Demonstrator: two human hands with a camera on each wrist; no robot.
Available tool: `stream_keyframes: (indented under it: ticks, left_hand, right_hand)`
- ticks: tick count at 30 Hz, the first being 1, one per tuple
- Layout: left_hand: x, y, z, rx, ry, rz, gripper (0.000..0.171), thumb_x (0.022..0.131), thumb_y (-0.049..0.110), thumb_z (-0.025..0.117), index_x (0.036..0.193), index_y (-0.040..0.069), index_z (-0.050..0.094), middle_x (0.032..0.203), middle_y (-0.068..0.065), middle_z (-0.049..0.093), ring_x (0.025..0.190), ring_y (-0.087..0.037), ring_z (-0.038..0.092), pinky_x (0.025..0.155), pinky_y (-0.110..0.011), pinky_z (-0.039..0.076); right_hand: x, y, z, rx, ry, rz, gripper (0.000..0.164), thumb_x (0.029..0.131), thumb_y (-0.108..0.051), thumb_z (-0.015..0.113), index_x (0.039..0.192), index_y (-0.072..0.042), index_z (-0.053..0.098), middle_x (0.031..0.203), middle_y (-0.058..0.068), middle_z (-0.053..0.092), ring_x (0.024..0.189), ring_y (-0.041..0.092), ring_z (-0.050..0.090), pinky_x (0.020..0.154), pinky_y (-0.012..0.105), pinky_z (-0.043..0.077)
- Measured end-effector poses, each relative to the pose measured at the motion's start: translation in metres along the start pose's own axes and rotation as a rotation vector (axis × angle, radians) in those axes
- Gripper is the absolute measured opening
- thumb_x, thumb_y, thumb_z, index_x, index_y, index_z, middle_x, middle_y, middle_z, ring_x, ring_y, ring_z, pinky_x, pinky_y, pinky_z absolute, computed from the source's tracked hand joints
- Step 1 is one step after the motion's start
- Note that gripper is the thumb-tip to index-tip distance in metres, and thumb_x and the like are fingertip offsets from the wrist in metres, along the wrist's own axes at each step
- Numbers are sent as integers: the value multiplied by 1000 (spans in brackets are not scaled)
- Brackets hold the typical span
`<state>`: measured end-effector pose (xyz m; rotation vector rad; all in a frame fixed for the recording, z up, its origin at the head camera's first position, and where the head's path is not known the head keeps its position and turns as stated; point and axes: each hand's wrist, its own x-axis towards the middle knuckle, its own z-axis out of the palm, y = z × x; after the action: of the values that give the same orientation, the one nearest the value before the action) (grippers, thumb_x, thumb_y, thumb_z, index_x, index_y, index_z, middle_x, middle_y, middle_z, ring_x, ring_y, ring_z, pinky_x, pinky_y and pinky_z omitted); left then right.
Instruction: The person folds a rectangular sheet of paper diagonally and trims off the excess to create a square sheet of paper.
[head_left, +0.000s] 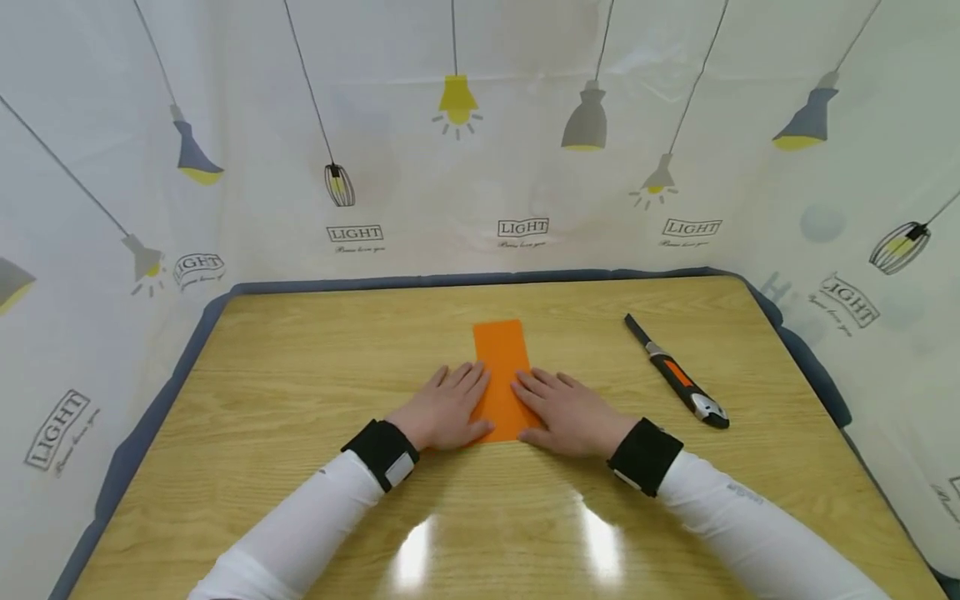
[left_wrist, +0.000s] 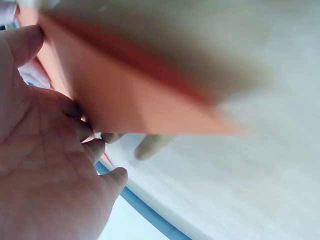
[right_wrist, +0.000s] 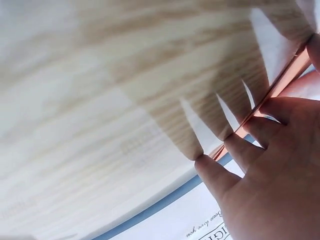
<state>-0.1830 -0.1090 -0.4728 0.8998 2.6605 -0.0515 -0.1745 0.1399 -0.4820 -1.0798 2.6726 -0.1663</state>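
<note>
A narrow upright strip of orange paper (head_left: 501,350), folded into layers, lies flat in front of me between both hands. My left hand (head_left: 442,408) rests along its left edge, fingers extended, with the thumb over the lower left corner. On the opposite side, my right hand (head_left: 573,412) touches the right edge with straight fingertips. Seen from the left wrist, the orange paper (left_wrist: 130,95) has a slightly lifted layer along that side. In the right wrist view, the fingertips line up along the paper's thin edge (right_wrist: 270,95).
To the right on the wooden table (head_left: 322,350) lies a cutter-like tool (head_left: 678,375) with a narrow dark blade and a black-and-orange handle. A white sheet (head_left: 450,208) printed with hanging lamps surrounds the table, its dark blue border along the table's edges.
</note>
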Motion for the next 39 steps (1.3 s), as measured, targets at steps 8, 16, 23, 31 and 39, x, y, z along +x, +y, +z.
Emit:
stream_keyframes:
  ticks: [8,16,23,31,39]
  left_hand:
    - [-20,-5,14,1,33,17,79,107,57,39,164,7,17,171,-10,10,156,-30,11,123,-54,12]
    - [-24,-3,11,10,21,3,78,107,56,40,164,6,20,170,-12,13,156,-31,14,123,-54,14]
    - [-25,-5,11,19,6,-3,78,107,57,39,164,7,19,170,-11,12,156,-30,12,123,-53,14]
    - [-24,-8,13,27,0,6,78,108,56,39,164,7,17,170,-11,12,156,-30,12,124,-52,14]
    - [-24,-11,17,6,9,20,78,108,58,34,165,9,12,171,-9,7,157,-27,8,124,-51,11]
  right_hand:
    - [-5,4,3,-12,10,-12,73,106,-54,48,164,-16,26,169,13,19,155,35,17,121,59,18]
    - [-4,0,2,-8,-5,1,72,106,-54,46,164,-17,26,170,12,17,155,36,16,121,60,18]
    - [-9,-1,2,-12,21,-1,71,106,-54,47,164,-16,28,169,13,19,154,38,18,120,60,20]
    - [-19,8,4,-23,22,13,71,106,-54,47,163,-17,29,169,12,20,153,38,19,119,61,20]
    - [-39,22,0,-19,12,39,70,105,-52,52,162,-16,32,168,13,24,152,40,23,119,62,21]
